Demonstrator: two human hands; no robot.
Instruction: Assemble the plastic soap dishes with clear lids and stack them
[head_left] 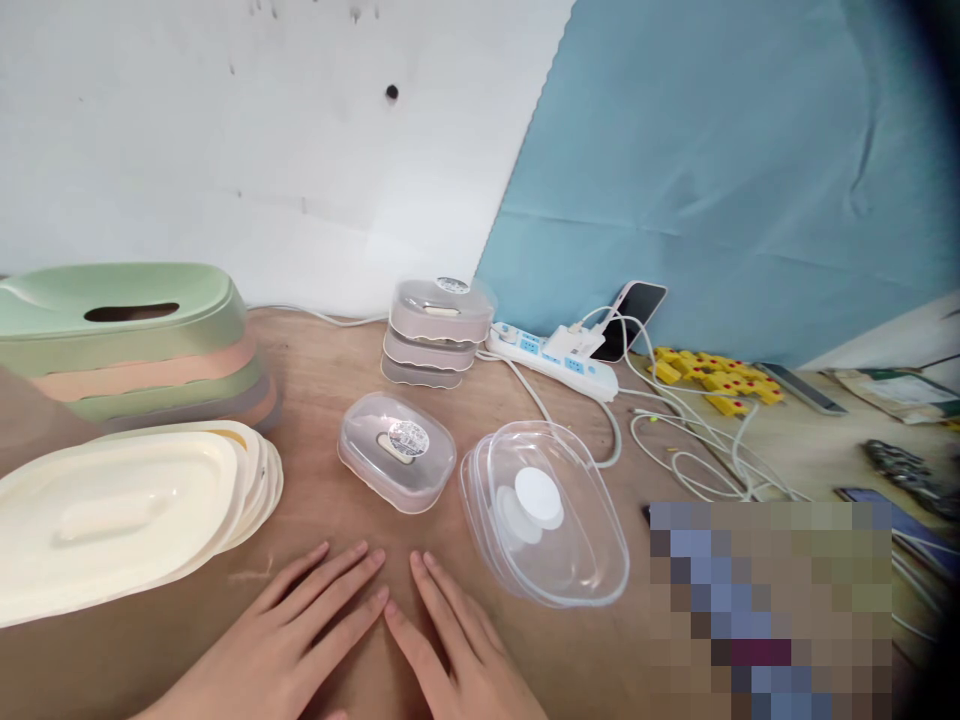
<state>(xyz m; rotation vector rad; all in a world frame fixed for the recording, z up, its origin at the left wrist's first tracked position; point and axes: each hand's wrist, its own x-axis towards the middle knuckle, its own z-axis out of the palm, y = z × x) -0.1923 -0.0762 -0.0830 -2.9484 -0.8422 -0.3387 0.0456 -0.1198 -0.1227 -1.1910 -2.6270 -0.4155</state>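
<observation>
My left hand (296, 625) lies flat on the wooden tabletop, fingers spread. Beside it, my right hand (457, 645) rests flat too, its thumb tip close to the left one. Neither holds anything. Just beyond the fingertips sits a small grey box with a clear lid and round sticker (397, 455). To the right of it are nested clear plastic covers (551, 530) with white round labels. A pile of cream oval plastic panels (120, 510) lies left of my left hand. Behind that pile stand stacked tissue-box covers (150, 340) in green, peach and grey, the top one slotted.
Further back stands a stack of small grey lidded boxes (435, 335). A white power strip (555, 365) with plugs and tangled cables (690, 455) lies right of it, near a leaning phone (634, 318) and yellow blocks (712, 378). A blurred arm (45, 415) enters at left.
</observation>
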